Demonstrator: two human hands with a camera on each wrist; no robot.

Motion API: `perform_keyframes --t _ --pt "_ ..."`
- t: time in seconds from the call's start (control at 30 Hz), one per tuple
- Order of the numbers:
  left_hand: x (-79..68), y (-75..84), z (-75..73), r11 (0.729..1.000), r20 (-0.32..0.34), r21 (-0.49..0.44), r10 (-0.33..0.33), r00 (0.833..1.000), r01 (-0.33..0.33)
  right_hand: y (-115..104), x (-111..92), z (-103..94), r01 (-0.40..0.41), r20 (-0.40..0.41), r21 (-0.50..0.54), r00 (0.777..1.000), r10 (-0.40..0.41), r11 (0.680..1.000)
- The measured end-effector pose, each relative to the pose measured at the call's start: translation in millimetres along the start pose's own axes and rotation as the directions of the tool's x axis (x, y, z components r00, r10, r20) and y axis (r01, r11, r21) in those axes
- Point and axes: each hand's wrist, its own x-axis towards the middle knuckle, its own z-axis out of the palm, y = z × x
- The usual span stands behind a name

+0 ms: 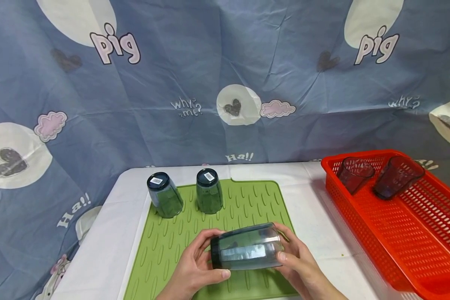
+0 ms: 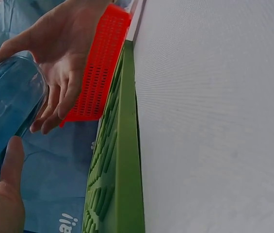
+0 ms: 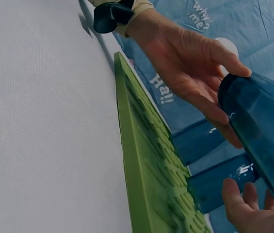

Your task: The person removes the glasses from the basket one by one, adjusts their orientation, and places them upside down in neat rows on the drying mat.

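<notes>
In the head view, the left hand (image 1: 195,266) gripped the dark base of a translucent blue-grey glass tumbler (image 1: 247,248) and the right hand (image 1: 301,264) pinched its rim, sideways above the green ribbed mat (image 1: 255,204). Two upturned tumblers (image 1: 210,196) stood far left; the red perforated plastic basket (image 1: 354,225) at right held two tilted tumblers (image 1: 393,181).

The left wrist view showed the right thumb at the rim.

In the right wrist view, turning seemed underway; placing it rim-down would call for steady lowering.

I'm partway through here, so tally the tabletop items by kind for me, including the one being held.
Green ridged rectangular mat: 1
Red perforated plastic basket: 1
Transparent tinted tumblers: 5 (held tumbler, left mat tumbler, right mat tumbler, left basket tumbler, right basket tumbler)
Total: 7
</notes>
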Motion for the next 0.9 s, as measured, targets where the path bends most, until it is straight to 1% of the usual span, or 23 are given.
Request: perform_keyframes --t 0.07,0.17,0.3,0.4,0.47,0.6,0.9 --pt "0.1 0.0 0.0 1.0 -0.003 0.006 -0.002 1.0 0.002 0 0 -1.6 0.011 0.011 -0.02 1.0 -0.011 1.0" --pt "0.1 -0.3 0.0 1.0 -0.012 0.011 -0.007 1.0 0.007 -3 0 -1.6 0.023 -0.008 -0.087 1.0 -0.023 0.996" --pt "0.0 0.0 0.2 0.999 -0.049 0.002 -0.039 0.998 0.039 -11 0 -0.2 0.047 -0.038 -0.201 0.998 -0.055 0.978" --pt "-0.1 0.5 -0.4 0.999 -0.068 0.002 -0.051 0.996 0.052 -16 2 -0.6 0.093 -0.03 -0.255 0.994 -0.104 0.962" --pt "-0.2 0.8 -1.0 0.999 -0.072 0.003 -0.049 0.996 0.049 -19 4 -1.3 0.136 -0.017 -0.275 0.989 -0.146 0.952" --pt "-0.1 1.4 -1.4 0.999 -0.082 0.001 -0.045 0.996 0.045 -24 6 -4.0 0.193 -0.003 -0.319 0.979 -0.205 0.928" --pt "1.5 2.3 -1.0 0.999 -0.117 -0.015 -0.037 0.992 0.036 -33 7 -15.3 0.24 -0.007 -0.382 0.965 -0.263 0.892"
